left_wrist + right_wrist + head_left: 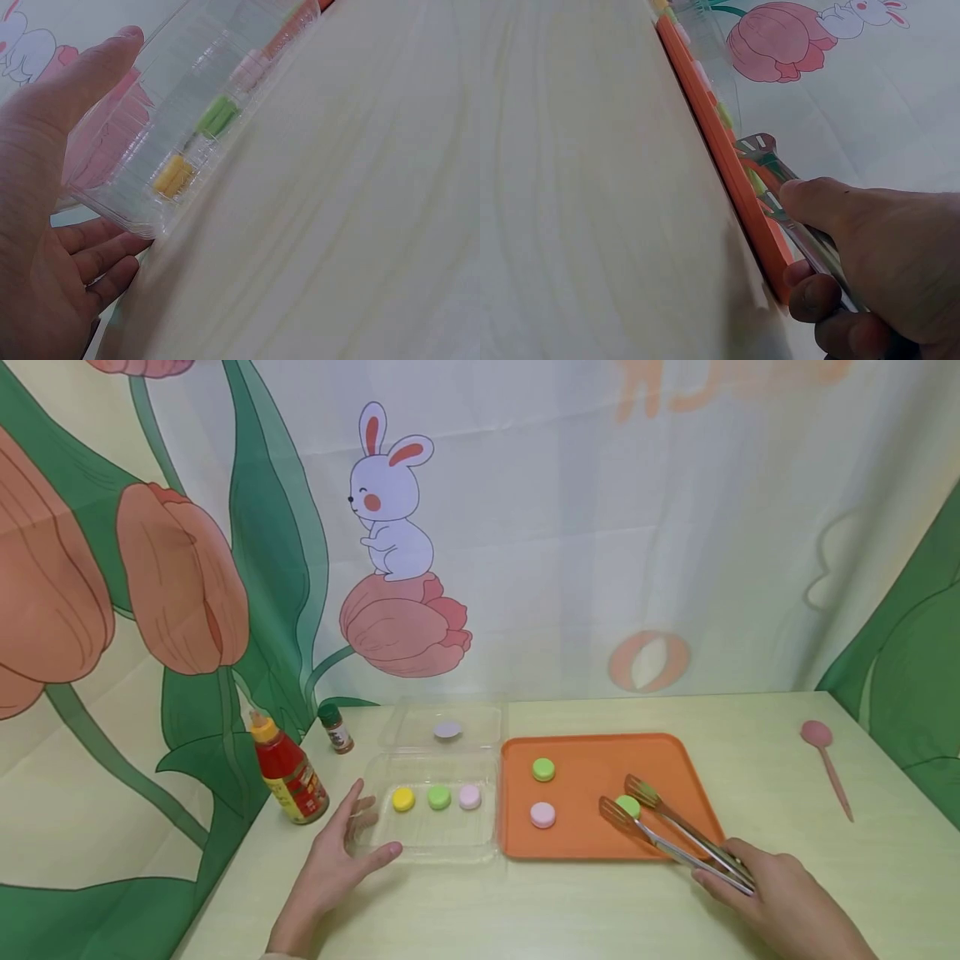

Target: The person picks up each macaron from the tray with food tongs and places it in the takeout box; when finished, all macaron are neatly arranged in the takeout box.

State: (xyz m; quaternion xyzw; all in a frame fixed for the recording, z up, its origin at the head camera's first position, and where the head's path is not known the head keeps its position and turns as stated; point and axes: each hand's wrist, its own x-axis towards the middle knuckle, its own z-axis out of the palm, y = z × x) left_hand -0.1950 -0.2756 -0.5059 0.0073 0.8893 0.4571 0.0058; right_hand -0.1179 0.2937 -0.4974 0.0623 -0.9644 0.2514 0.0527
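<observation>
My right hand (780, 893) grips metal tongs (697, 843), whose slotted tips stand apart on either side of a green macaron (627, 807) on the orange tray (600, 843). Another green macaron (543, 769) and a pink one (542, 815) lie farther left on that tray. At the left end of a clear plastic box (427, 852), my left hand (333, 864) is spread, its thumb near the front rim and its fingers beside the left wall. Inside the box sit a yellow macaron (173, 177), a green macaron (217, 117) and a pink macaron (469, 797) in a row.
The box's clear lid (405, 727) lies folded back behind it. Left of the box stand a red sauce bottle (292, 777) with a yellow cap and a small green-capped jar (336, 731). A pink spoon (825, 760) lies at the far right. A printed curtain (525, 568) hangs behind the table.
</observation>
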